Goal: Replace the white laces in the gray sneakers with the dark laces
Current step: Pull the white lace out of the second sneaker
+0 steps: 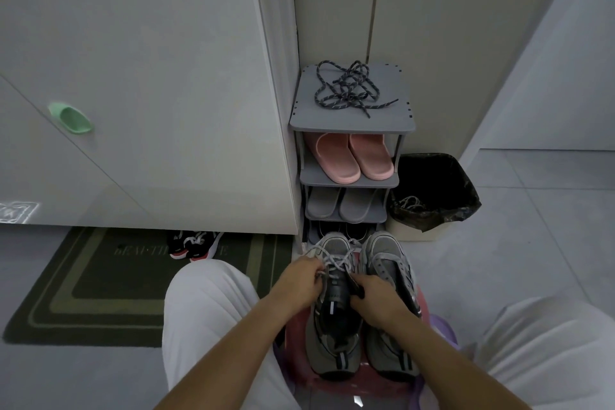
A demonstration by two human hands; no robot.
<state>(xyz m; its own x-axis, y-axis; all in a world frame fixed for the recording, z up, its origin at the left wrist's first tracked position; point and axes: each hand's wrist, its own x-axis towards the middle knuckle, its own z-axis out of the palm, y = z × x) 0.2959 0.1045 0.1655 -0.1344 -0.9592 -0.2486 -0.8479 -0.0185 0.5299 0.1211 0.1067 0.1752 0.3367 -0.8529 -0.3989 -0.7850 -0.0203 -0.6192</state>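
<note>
Two gray sneakers stand side by side on a red stool between my knees. The left sneaker still carries a loosened white lace across its front. My left hand pinches that lace at the shoe's left side. My right hand grips the left sneaker's tongue and right eyelet edge. The right sneaker has no lace in its eyelets. A tangle of dark speckled laces lies on top of the gray shoe rack.
The rack holds pink slippers and gray slippers. A bin with a black liner stands to its right, a white lace inside. A white cabinet stands left, with a dark doormat and black-red shoes below it.
</note>
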